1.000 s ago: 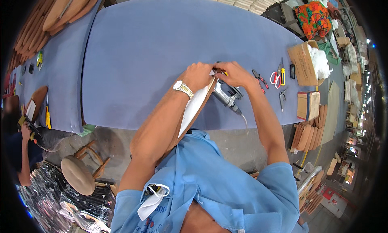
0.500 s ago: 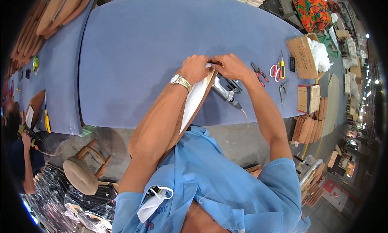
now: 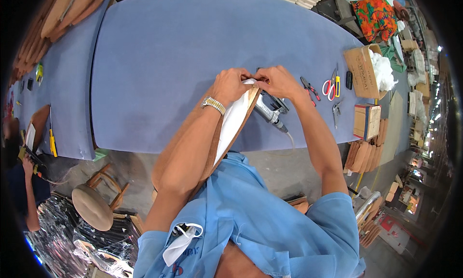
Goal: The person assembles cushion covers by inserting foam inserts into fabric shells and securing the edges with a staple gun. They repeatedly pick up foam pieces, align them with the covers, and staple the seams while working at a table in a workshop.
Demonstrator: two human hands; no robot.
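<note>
A long brown upholstered piece (image 3: 170, 150) with white material (image 3: 232, 126) along its inner side leans from my body up over the table. At its far end my left hand (image 3: 232, 86) is closed, pinching the edge of the cover and white material. Close beside it, my right hand (image 3: 274, 81) is closed on the same end, thumb and fingers pressed together at the brown edge. The fingertips nearly meet, and they hide exactly what lies between them. A grey air-powered tool (image 3: 268, 113), like a staple gun, lies just right of the piece, partly covered by my right hand.
Right on the blue table (image 3: 159, 51) lie red-handled pliers (image 3: 309, 90), scissors (image 3: 330, 88), a yellow-handled screwdriver (image 3: 337, 86) and grey locking pliers (image 3: 336, 113). A carton (image 3: 362, 73) with white stuffing stands beyond. A stool (image 3: 92, 208) and another person's arm (image 3: 31, 196) are at left.
My fingers have shifted slightly at the far end of the brown piece, and my right hand's fingers now cover more of its tip. A small yellow bit there no longer shows.
</note>
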